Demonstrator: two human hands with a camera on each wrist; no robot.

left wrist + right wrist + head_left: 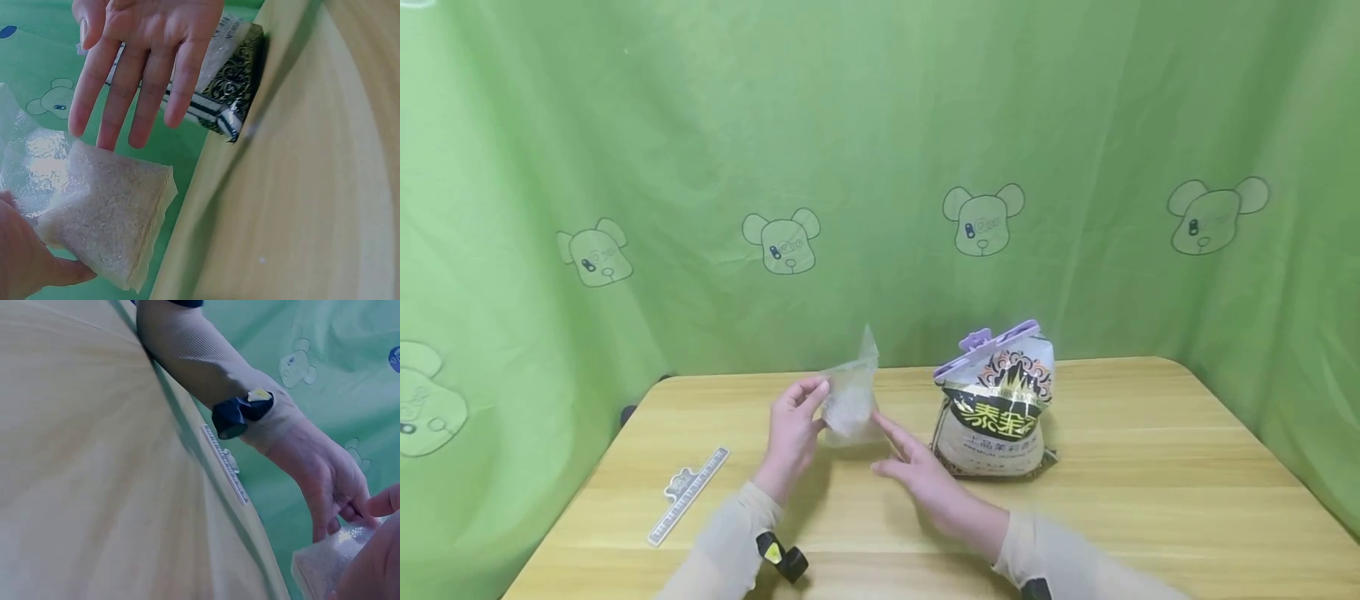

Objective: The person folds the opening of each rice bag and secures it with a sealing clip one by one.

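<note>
Small clear bag [850, 404] already filled with rice, pinched by left hand [793, 433] fingers. Right hand [917, 471] flat, fingers spread, nothing gripped. Big rice bag [996, 412] clipped shut on surface [1150, 467]; small bag's top looks unsealed.

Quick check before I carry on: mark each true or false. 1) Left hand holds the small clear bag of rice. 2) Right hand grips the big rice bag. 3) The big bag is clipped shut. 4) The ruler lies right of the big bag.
1) True: the left hand pinches the small clear bag.
2) False: the right hand is open beside the small bag, apart from the big rice bag.
3) True: a purple clip spans its top.
4) False: the ruler lies far left.
</note>
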